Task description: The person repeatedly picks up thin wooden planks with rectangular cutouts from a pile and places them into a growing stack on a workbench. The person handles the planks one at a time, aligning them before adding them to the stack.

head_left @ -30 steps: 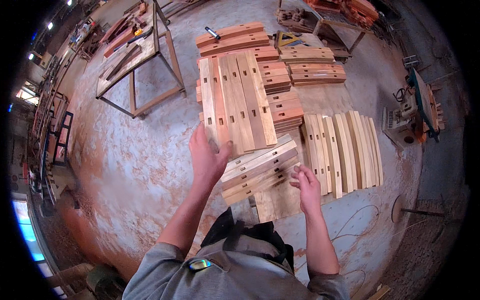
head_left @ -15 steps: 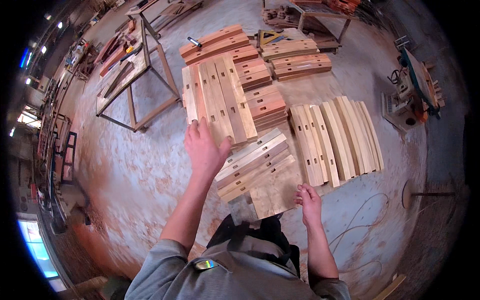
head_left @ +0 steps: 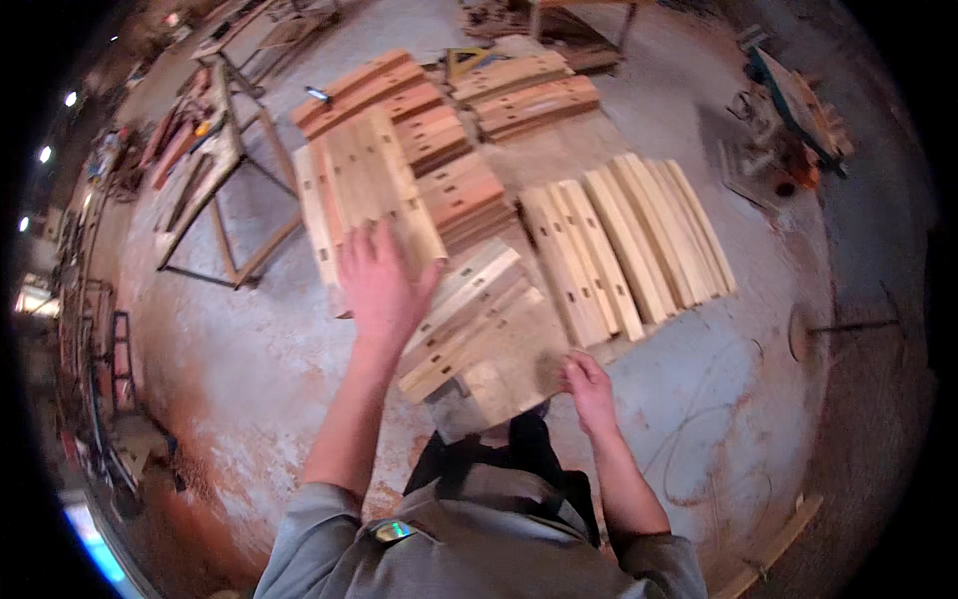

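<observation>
My left hand (head_left: 377,285) lies with fingers spread over the near end of a stack of pale slotted wooden boards (head_left: 371,165). Its thumb is out to the side by the stack's near right corner. Just right of it, slotted wooden slats (head_left: 469,309) lie slantwise on a plywood sheet (head_left: 514,374). At the sheet's right edge is my right hand (head_left: 591,394), fingers curled together and nothing visible in them; whether it touches the edge I cannot tell. Further right lies a row of curved pale slats (head_left: 639,245), some of them slotted.
Behind are reddish slotted pieces (head_left: 454,190), more stacked pieces (head_left: 539,105), a yellow triangular square (head_left: 466,62) and a small dark cylinder (head_left: 317,95). A wooden-legged table (head_left: 215,160) stands left. A machine (head_left: 783,135) is at far right, and a cable curves over the floor.
The whole view has shifted, with the wood stacks now further left and higher. My left hand has moved further onto the boards. My right hand is closer to the plywood's edge.
</observation>
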Available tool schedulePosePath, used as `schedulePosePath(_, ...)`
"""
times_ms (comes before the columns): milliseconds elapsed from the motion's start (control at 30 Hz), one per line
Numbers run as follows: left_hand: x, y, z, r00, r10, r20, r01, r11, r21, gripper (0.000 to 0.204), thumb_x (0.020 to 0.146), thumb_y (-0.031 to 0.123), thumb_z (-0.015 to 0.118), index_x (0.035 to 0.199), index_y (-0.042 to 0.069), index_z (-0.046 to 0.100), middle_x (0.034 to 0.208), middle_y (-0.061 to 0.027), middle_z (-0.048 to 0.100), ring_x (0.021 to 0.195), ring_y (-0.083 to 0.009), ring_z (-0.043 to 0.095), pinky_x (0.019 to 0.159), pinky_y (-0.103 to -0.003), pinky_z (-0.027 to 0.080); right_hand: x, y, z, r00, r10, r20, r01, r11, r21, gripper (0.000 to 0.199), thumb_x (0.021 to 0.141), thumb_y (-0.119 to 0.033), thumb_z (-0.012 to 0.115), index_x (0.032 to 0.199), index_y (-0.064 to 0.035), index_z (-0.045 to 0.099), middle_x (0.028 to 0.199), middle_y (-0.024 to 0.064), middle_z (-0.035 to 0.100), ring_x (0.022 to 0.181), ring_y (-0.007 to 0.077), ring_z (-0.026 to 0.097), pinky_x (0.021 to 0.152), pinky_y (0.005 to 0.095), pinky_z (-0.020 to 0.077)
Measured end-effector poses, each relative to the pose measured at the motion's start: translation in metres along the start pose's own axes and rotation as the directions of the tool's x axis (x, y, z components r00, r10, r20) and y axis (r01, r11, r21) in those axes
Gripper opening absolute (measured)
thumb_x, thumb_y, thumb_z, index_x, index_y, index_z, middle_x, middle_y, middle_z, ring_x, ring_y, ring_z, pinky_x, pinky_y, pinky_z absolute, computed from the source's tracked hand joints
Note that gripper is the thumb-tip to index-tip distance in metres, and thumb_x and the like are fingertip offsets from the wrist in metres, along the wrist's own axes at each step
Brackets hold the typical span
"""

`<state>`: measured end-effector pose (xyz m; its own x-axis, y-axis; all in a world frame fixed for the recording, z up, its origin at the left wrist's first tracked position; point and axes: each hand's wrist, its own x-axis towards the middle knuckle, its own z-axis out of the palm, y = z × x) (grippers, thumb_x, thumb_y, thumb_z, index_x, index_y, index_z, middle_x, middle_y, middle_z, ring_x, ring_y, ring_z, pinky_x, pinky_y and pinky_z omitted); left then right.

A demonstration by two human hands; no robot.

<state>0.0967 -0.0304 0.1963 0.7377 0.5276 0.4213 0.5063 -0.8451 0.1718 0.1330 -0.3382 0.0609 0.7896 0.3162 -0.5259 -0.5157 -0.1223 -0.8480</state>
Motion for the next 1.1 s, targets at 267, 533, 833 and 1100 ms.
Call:
schedulePosePath(267,-0.053,0.035,-0.012,0.964,0.258,0.057,-0.209,0.876,-0.434,0.052,0.072,0.007,0.072,0.121,-0.001,0.054,0.125,-0.0218,0.052,0.116,-0.0401,0.050,0.100,-0.046,0.041,0.002,0.008,-0.028,0.999,0.052,-0.015,-0.052,0.998,0.019,0.028,0.096,-0.016,0.055,0.120,-0.0018,0.057,0.105,0.0088,0.066,0.085,0.0159,0.063,0.071,0.0304,0.0533)
schedulePosePath(533,-0.165,0.008,0.050,0.871,0.129,0.475,0.097,0.902,-0.422,0.050,0.073,0.008,0.072,0.119,0.001,0.056,0.121,-0.0198,0.055,0.113,-0.0378,0.053,0.095,-0.044,0.046,0.021,-0.014,-0.079,0.939,0.023,-0.342,0.060,0.971,0.233,0.033,0.093,-0.021,0.060,0.120,-0.0030,0.053,0.093,0.0071,0.063,0.082,0.0175,0.063,0.067,0.0319,0.0540)
schedulePosePath(833,-0.183,0.033,0.041,0.760,0.094,0.643,0.221,0.893,-0.392,0.042,0.080,0.016,0.068,0.119,0.003,0.058,0.118,-0.0174,0.059,0.107,-0.0350,0.058,0.089,-0.042,0.050,0.064,-0.012,-0.086,0.938,0.213,-0.272,-0.058,0.872,0.485,0.018,0.095,-0.027,0.059,0.097,-0.0098,0.055,0.082,0.0024,0.058,0.072,0.0164,0.062,0.062,0.0333,0.0539)
schedulePosePath(1100,-0.186,0.046,0.048,0.717,0.139,0.683,0.285,0.836,-0.469,0.043,0.084,0.021,0.066,0.121,0.001,0.057,0.114,-0.0183,0.062,0.099,-0.0340,0.064,0.084,-0.041,0.052,0.058,-0.003,-0.087,0.975,0.201,-0.095,-0.113,0.816,0.567,0.022,0.098,-0.028,0.053,0.100,-0.0071,0.055,0.076,0.0064,0.058,0.065,0.0185,0.061,0.058,0.0357,0.0537)
